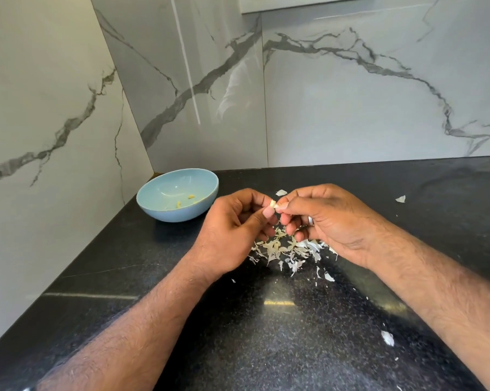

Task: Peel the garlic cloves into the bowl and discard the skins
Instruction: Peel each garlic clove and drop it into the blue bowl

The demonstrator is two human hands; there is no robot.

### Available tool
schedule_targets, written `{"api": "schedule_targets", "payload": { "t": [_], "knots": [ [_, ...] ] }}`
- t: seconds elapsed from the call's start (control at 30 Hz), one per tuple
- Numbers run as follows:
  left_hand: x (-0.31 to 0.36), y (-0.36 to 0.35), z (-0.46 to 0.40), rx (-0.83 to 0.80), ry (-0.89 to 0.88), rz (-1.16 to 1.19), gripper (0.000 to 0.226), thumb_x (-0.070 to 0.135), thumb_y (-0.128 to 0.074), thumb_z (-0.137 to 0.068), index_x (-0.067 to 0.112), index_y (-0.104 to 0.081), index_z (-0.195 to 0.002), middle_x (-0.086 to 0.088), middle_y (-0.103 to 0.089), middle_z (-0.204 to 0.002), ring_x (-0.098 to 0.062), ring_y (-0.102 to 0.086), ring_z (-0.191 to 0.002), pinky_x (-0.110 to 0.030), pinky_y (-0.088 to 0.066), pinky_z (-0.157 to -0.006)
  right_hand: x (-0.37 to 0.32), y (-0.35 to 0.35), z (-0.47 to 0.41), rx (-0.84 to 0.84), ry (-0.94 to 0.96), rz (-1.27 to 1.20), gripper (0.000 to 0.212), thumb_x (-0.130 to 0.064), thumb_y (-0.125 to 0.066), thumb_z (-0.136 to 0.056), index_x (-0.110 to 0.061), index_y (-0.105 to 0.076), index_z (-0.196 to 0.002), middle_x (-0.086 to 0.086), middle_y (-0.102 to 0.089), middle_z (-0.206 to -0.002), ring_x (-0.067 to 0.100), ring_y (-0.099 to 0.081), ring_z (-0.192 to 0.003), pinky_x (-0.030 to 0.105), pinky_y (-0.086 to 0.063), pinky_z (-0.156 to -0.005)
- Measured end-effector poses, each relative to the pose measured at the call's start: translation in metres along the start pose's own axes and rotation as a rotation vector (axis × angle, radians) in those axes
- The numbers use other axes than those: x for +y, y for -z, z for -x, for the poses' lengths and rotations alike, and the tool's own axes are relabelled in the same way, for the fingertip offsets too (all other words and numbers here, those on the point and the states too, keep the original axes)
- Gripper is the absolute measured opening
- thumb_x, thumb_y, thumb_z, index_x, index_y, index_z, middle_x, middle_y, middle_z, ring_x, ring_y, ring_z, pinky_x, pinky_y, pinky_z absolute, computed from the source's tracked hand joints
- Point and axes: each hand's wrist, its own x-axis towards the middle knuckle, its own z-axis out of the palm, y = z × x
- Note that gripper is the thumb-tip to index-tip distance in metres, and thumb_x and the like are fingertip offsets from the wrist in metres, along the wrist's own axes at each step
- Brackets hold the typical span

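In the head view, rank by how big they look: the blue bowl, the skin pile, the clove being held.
1. blue bowl
2. skin pile, spread nearly as wide
3. clove, mostly hidden by fingers

There is only one view, from the camera on my head, so no second view shares the scene. It looks forward and down over my own forearms, which enter from the bottom edge and meet near the middle of the frame. The wide lens bends the dark surface outward and takes in the corner where two marble walls meet, above and to the left. My left hand and right hand sit close, the blue bowl just beyond on the left.
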Motion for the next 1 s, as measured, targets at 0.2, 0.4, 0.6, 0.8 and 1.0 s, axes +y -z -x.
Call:
{"api": "schedule_targets", "payload": {
  "t": [0.2, 0.4, 0.6, 0.8, 1.0],
  "knots": [
    [0.002, 0.000, -0.003, 0.042, 0.158, 0.293, 0.015, 0.009, -0.058, -0.108, 0.000, -0.069, -0.105, -0.018, -0.071, -0.091, -0.022, -0.068, -0.074, -0.036, -0.058, -0.072, 0.002, 0.004, -0.002, 0.030, 0.024, 0.125, 0.009, -0.009, -0.073, -0.093, -0.002, -0.078, -0.094, 0.012, -0.073, -0.079, 0.019, -0.065, -0.069, 0.032, -0.050, -0.062],
    [0.004, 0.003, -0.004, 0.088, 0.206, 0.346, 0.015, 0.013, -0.062, -0.106, 0.002, -0.071, -0.104, -0.015, -0.073, -0.089, -0.020, -0.068, -0.074, -0.035, -0.060, -0.075, 0.003, 0.006, -0.001, 0.191, 0.146, 0.649, 0.019, -0.011, -0.093, -0.073, -0.019, -0.075, -0.070, -0.006, -0.073, -0.065, 0.005, -0.059, -0.054, 0.023, -0.049, -0.054],
    [0.005, 0.001, -0.003, 0.115, 0.202, 0.295, 0.013, 0.012, -0.066, -0.104, -0.001, -0.071, -0.104, -0.015, -0.074, -0.086, -0.020, -0.068, -0.069, -0.034, -0.060, -0.070, 0.002, 0.003, -0.001, 0.203, 0.316, 0.659, 0.011, -0.013, -0.079, -0.087, -0.023, -0.082, -0.084, -0.025, -0.068, -0.062, -0.006, -0.061, -0.055, 0.008, -0.044, -0.054],
    [0.002, -0.004, 0.000, 0.085, 0.118, 0.019, 0.012, 0.014, -0.070, -0.104, 0.005, -0.075, -0.098, -0.014, -0.078, -0.082, -0.024, -0.074, -0.070, -0.038, -0.063, -0.069, 0.005, -0.003, -0.002, 0.256, 0.434, 0.650, 0.005, -0.025, -0.080, -0.091, -0.028, -0.082, -0.091, -0.013, -0.073, -0.070, 0.010, -0.066, -0.061, 0.030, -0.058, -0.059],
    [0.006, -0.005, 0.003, 0.096, -0.030, -0.288, 0.010, 0.022, -0.073, -0.102, 0.018, -0.077, -0.093, 0.000, -0.077, -0.073, -0.020, -0.077, -0.066, -0.047, -0.066, -0.067, 0.008, -0.004, -0.003, 0.258, 0.500, 0.749, 0.008, -0.025, -0.075, -0.092, -0.029, -0.080, -0.087, -0.011, -0.071, -0.073, 0.019, -0.066, -0.060, 0.045, -0.057, -0.054]
  ]
}}
